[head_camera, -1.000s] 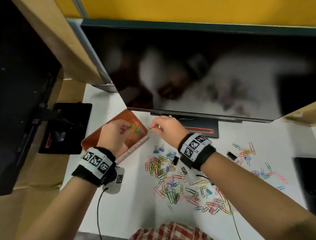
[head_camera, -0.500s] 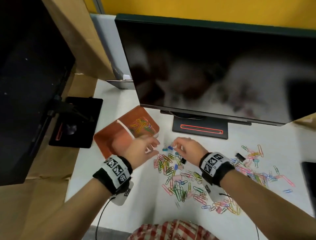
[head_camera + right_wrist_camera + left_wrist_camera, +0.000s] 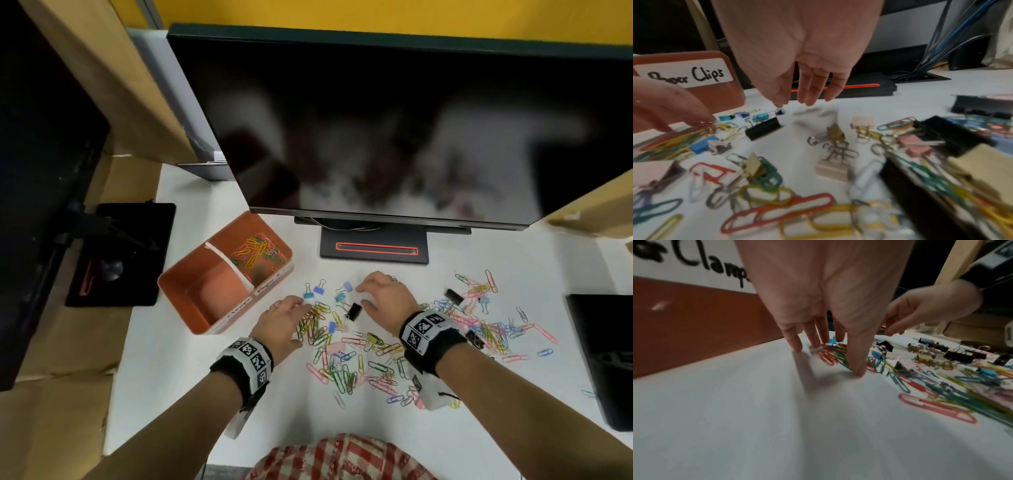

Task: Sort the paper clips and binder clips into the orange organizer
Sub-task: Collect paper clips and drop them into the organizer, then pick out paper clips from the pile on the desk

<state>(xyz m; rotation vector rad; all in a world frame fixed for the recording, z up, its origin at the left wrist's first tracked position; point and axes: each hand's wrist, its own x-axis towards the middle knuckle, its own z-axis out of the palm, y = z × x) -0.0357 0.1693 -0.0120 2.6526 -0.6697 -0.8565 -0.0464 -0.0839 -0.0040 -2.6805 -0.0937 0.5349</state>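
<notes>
Standing at the back of the white table (image 3: pixel 191 394), a dark monitor (image 3: pixel 394 130) on a black stand (image 3: pixel 374 246) takes up most of the head view. In front of it, to the left, sits the orange organizer (image 3: pixel 205 291), split by a white divider (image 3: pixel 227 262); the far compartment holds a small heap of coloured paper clips (image 3: pixel 258 251), and the near one looks bare from here. Labels on its front wall read "Clamps" and "Paper Clips" in the wrist views. A wide scatter of paper clips (image 3: pixel 346 359) and binder clips lies on the table to the right of the organizer, reaching well toward the right edge. The left hand (image 3: pixel 284 322) is spread over the left end of the scatter, its fingers (image 3: pixel 857 356) straight and pressing down on a bunch of coloured paper clips; its grip is released and grasps nothing. The right hand (image 3: pixel 383 301) hangs over the far edge of the scatter, and its thumb and forefinger are pinched on a small blue binder clip (image 3: pixel 780 111) at the table surface, the other fingers loose. A black binder clip (image 3: pixel 353 311) lies between the two hands, just beside a small teal one (image 3: pixel 761 116).
</notes>
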